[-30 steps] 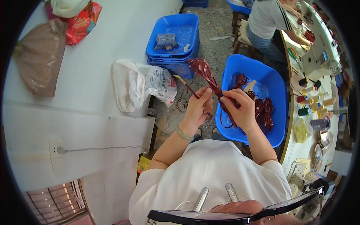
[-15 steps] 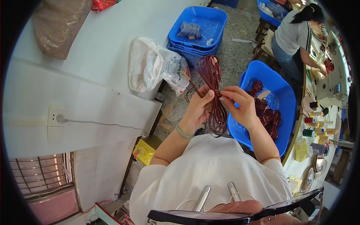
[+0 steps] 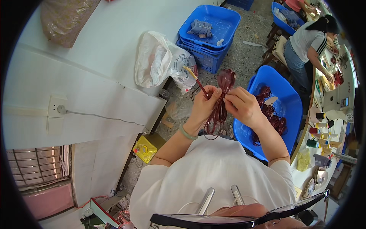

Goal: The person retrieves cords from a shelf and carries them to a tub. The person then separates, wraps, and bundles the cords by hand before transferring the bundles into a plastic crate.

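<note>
The left hand (image 3: 204,105) pinches a thin stick (image 3: 196,82) that points up and away. Both hands' fingers squeeze a bunch of dark red cords (image 3: 220,103), hanging straight down beside the blue bin (image 3: 293,110). The right hand (image 3: 241,106) grips the bunch's top.

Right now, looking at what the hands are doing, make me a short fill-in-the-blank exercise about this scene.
1. Both hands hold a bundle of dark red cords above the ____ floor.
2. The left hand also grips a thin stick with a ____ tip.
3. More red cords lie in the ____ bin beside the right hand.
4. The left wrist wears a pale green ____.

Missing words: speckled; yellow; blue; bracelet
</note>
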{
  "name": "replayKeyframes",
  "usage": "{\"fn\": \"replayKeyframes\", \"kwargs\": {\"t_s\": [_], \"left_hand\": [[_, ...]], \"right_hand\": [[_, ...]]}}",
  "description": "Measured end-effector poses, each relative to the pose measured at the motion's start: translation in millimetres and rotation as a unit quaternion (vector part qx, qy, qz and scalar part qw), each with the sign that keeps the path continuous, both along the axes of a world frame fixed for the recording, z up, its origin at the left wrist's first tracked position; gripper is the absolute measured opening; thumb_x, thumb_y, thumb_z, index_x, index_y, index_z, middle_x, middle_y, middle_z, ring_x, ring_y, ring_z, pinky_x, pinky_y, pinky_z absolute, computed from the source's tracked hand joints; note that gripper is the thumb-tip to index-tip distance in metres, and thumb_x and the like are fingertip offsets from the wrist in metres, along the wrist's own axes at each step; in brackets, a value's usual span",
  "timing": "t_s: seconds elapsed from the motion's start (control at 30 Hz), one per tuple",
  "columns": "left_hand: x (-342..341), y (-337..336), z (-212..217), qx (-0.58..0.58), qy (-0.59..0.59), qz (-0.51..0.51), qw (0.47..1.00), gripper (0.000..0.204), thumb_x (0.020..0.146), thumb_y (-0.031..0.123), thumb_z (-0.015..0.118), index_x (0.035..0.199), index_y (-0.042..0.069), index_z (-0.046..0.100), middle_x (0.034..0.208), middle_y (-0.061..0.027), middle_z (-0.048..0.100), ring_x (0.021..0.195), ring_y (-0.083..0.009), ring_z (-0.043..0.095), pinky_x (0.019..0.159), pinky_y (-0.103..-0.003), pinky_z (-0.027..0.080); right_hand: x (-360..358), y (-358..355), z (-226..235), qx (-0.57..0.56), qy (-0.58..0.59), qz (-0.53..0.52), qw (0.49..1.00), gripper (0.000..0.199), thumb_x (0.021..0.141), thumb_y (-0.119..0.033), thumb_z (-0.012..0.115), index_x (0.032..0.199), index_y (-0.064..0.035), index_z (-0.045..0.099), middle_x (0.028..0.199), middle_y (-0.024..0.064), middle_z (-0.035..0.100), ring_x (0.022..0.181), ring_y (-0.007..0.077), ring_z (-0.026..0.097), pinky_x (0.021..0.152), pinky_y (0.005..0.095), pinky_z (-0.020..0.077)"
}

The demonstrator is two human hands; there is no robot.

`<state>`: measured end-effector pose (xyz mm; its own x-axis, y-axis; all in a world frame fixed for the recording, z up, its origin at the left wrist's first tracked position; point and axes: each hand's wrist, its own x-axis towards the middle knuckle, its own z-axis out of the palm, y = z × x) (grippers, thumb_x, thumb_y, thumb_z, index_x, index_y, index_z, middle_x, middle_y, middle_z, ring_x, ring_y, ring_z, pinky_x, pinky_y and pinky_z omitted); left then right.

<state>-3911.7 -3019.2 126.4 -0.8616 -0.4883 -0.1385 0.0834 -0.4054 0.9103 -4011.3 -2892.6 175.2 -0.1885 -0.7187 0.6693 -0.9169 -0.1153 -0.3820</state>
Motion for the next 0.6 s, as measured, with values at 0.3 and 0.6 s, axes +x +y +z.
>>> {"fn": "replayKeyframes", "kwargs": {"t_s": [0.3, 0.6], "left_hand": [[11.1, 1.4, 19.0, -0.342, -0.018, 0.061, 0.938, 0.022, 0.09, 0.024, 0.062, 0.091, 0.003, 0.054, 0.077, 0.0015, 0.054, 0.065, -0.0032, 0.046, 0.056, -0.018, 0.037], [4.8, -9.6, 6.1, -0.301, 0.035, 0.103, 0.947, 0.019, 0.09, 0.02, 0.062, 0.09, 0.003, 0.052, 0.076, 0.0005, 0.05, 0.067, -0.0075, 0.044, 0.061, -0.023, 0.037]], "right_hand": [[1.0, 4.9, 1.4, 0.002, -0.241, 0.004, 0.971, 0.013, 0.072, 0.004, 0.068, 0.083, 0.0009, 0.062, 0.088, 0.0088, 0.061, 0.064, 0.0174, 0.058, 0.055, 0.0276, 0.048], [3.2, -14.6, -10.4, 0.063, -0.431, -0.017, 0.9, 0.012, 0.072, -0.006, 0.073, 0.079, -0.0023, 0.064, 0.09, 0.0043, 0.058, 0.067, 0.0104, 0.052, 0.059, 0.0229, 0.0422]]}}
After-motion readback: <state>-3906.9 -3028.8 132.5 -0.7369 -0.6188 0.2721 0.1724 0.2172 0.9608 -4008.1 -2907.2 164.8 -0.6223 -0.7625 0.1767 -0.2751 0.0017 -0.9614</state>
